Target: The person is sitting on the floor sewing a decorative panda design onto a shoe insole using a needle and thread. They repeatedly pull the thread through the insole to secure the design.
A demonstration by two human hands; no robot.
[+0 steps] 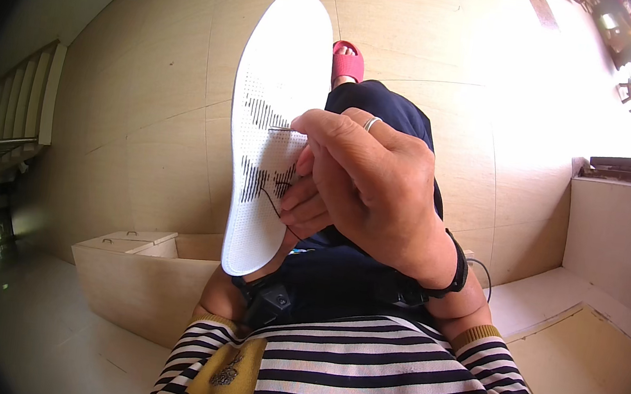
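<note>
A white shoe insole (284, 69) with a grid of small holes stands out in front of me, its toe end away from me. Black stitches (252, 180) run across its middle and heel part. My right hand (376, 187), with a ring on one finger, pinches a thin needle (281, 128) that lies against the upper stitches. My left hand (305, 207) is mostly hidden behind the insole and my right hand; its fingers hold the insole's right edge. A dark thread (271, 202) runs from the lower stitches to the fingers.
Below my hands are my dark trousers (385, 108) and one foot in a red slipper (348, 65) on the tiled floor (165, 72). A pale wooden box or cabinet (145, 282) stands at the lower left. A staircase (20, 96) is at the far left.
</note>
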